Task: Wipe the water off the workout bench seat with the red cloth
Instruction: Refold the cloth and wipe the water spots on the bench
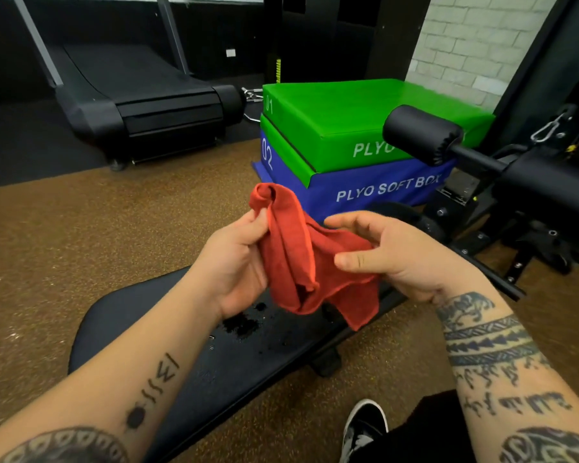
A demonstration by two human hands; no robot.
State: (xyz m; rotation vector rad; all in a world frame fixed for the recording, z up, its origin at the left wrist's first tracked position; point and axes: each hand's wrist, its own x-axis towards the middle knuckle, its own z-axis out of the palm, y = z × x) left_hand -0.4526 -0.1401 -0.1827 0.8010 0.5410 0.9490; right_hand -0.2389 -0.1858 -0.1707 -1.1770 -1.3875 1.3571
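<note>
I hold the red cloth [301, 262] bunched above the table [248, 362]: left grip [238, 262] pinching it, right grip [391, 259] loosely closed. Water droplets [241, 324] lie just below; I should flatten the cloth first.

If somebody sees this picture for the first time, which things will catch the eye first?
First, the red cloth, held above the bench seat by the left hand and right hand. Behind it, the green plyo box sits on the blue one. Water drops glisten under the cloth.

crumpled red cloth [301, 262] above wet black bench seat [168, 329].
</note>
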